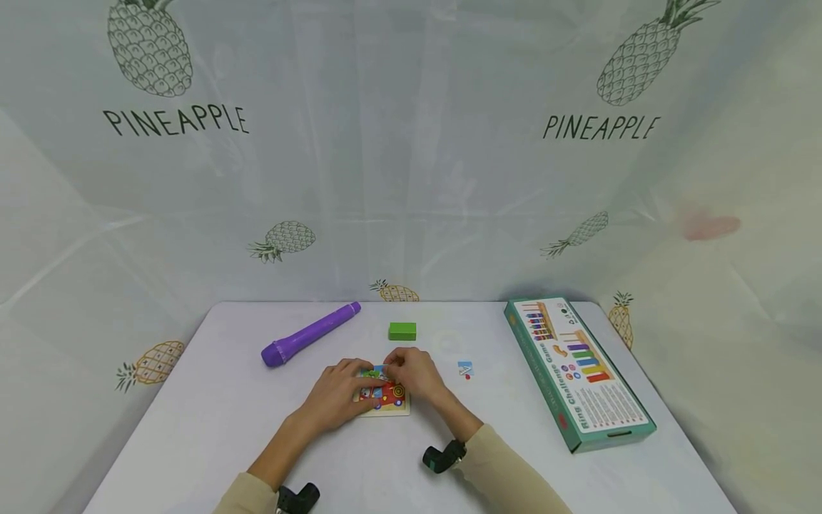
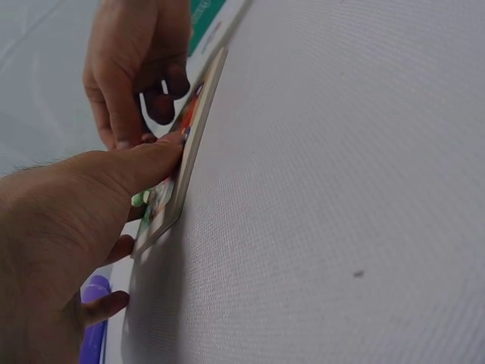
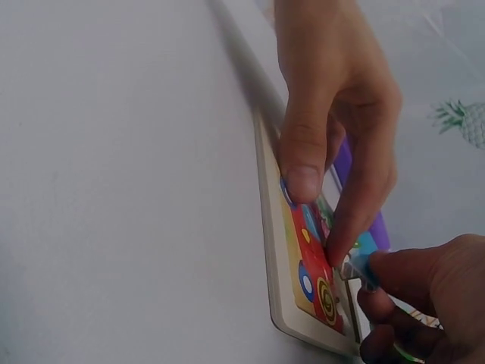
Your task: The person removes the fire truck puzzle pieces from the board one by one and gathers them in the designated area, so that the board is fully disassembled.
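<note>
White tablecloth (image 1: 212, 414) is lain on by a thin, stiff wooden puzzle board (image 1: 384, 397), steadied by the flat-fingered left hand (image 1: 337, 391); a light piece (image 3: 362, 262) (best edge-gripped) is pinched by the right hand (image 1: 414, 371).

The light around me is soft, even and fairly bright, and the pale curtain (image 1: 411, 143) behind the table (image 1: 212, 400) looks washed and low in contrast. Shadows are faint: only a thin, diffuse one under my left hand (image 1: 337, 392) and my right hand (image 1: 414, 373), and a slightly darker one beside the game box (image 1: 578, 371) at the right. I see no hard glare. The head view bends at its edges, so the curtain curves outward towards the corners. In the left wrist view my hand in the lower left is blurred, too close to focus. The right wrist view is sharper on the puzzle board (image 3: 303, 265), while the upper right background goes soft.
</note>
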The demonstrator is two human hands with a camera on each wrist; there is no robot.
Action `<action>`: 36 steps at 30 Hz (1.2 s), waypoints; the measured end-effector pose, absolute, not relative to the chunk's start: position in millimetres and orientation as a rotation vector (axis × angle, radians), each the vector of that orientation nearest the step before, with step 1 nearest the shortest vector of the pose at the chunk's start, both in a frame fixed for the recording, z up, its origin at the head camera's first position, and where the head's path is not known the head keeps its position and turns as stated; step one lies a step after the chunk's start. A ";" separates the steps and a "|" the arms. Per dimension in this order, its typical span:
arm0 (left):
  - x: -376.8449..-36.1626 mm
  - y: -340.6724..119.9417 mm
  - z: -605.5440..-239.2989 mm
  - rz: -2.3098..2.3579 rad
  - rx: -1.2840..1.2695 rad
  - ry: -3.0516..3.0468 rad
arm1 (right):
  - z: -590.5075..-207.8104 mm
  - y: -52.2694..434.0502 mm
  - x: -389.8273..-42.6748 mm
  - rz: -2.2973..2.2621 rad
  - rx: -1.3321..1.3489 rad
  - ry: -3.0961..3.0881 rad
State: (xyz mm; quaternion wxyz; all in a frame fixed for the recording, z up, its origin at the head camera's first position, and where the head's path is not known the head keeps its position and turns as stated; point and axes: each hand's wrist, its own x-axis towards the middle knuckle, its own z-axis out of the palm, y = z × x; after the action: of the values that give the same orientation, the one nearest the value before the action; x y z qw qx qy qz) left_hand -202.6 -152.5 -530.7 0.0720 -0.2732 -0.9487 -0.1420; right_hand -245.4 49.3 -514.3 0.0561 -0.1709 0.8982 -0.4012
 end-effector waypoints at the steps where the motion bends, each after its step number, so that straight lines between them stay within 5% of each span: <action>1: -202.6 -152.5 -530.5 -0.429 -0.822 -2.849 | -514.1 49.4 -245.6 -1.219 -0.522 2.721; 36: -202.1 -151.8 -532.5 -0.452 -0.810 -2.867 | -481.8 137.2 -264.5 -1.100 -0.442 2.658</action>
State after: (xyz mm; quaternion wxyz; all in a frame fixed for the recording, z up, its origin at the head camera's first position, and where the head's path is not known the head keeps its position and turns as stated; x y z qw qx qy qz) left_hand -202.1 -151.8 -532.5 0.0641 -0.2681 -0.9495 -0.1497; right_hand -264.5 137.2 -481.8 0.1154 -0.1509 0.9071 -0.3755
